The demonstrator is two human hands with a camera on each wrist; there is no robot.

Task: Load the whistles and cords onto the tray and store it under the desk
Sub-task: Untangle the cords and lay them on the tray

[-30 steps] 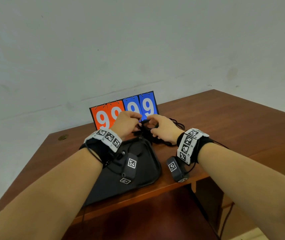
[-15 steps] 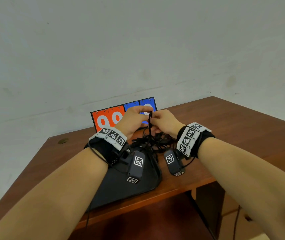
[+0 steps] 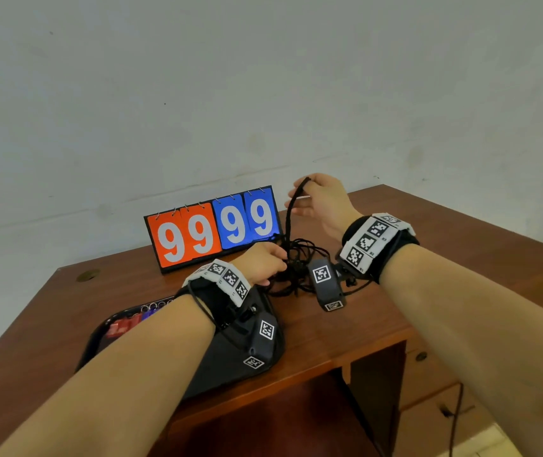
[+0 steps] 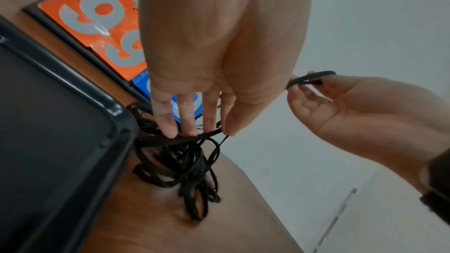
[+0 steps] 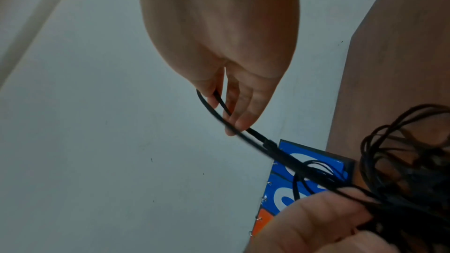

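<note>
A tangle of black cords [image 3: 296, 262] lies on the brown desk [image 3: 444, 255], just past the far right corner of the black tray [image 3: 98, 328]. Red and blue whistles [image 3: 125, 324] lie at the tray's far left. My left hand [image 3: 276, 265] is low on the tangle [image 4: 180, 166], its thumb and fingertips [image 4: 170, 130] pinching the top strands. My right hand [image 3: 300, 196] is raised above it and pinches the looped end of one cord [image 5: 268, 145], which runs taut down into the tangle [image 5: 401, 161].
An orange and blue flip scoreboard [image 3: 211, 229] reading 99 99 stands right behind the cords, near the wall. A drawer unit [image 3: 428, 374] sits under the desk's right side, with a dark opening [image 3: 280, 420] left of it. My left forearm covers much of the tray.
My right hand has risen and moved right, drawing one cord up out of the tangle. My left hand has dropped onto the tangle on the desk.
</note>
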